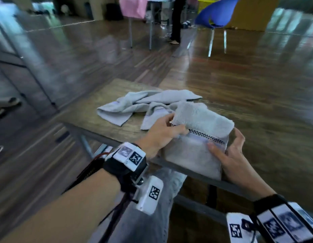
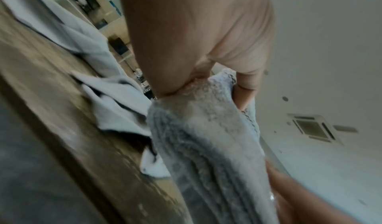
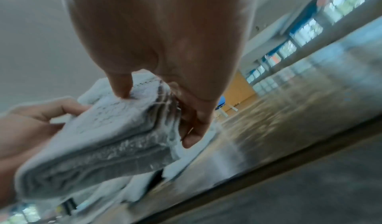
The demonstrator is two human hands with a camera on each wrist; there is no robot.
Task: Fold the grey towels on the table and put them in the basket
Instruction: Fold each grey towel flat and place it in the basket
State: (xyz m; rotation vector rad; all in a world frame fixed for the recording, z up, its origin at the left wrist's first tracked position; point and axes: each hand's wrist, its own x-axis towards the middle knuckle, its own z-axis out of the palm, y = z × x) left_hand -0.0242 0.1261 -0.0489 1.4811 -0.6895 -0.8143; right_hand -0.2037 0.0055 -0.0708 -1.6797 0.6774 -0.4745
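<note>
A folded grey towel (image 1: pixel 199 135) with a checkered stripe is lifted just above the near edge of the wooden table (image 1: pixel 103 109). My left hand (image 1: pixel 162 132) grips its left side, thumb on top and fingers underneath, which the left wrist view confirms on the folded grey towel (image 2: pixel 206 145). My right hand (image 1: pixel 229 153) grips the right side, thumb on top and fingers curled round the edge; the right wrist view shows the stacked layers of the folded grey towel (image 3: pixel 107 137) pinched there. An unfolded, crumpled grey towel (image 1: pixel 134 106) lies on the table behind. No basket is in view.
Beyond the table lies a glossy wooden floor. A blue chair (image 1: pixel 215 16) and a table with a pink cloth (image 1: pixel 132 6) stand far back, with a person's legs (image 1: pixel 176 20) between them. A metal frame (image 1: pixel 29 67) runs along the left.
</note>
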